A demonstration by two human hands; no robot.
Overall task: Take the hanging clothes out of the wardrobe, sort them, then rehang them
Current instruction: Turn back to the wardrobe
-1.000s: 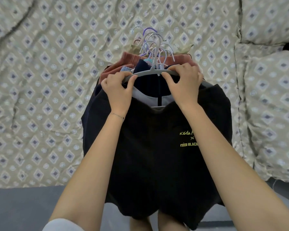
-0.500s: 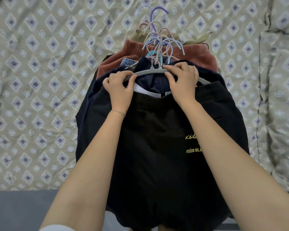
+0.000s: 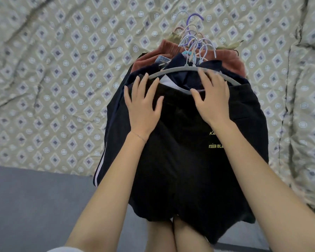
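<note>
The grey hanger [image 3: 173, 70] has been let go: the left hand [image 3: 144, 104] and right hand [image 3: 211, 99] are now spread flat, nothing gripped, on the black shorts [image 3: 189, 170] just below it; the shorts are judged laid down for sorting

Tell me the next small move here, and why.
Probably grip the grey hanger and draw it leftward out of the black garment: both the left hand and right hand lie open on the fabric, and only the hanger's right end looks tucked under it.
</note>
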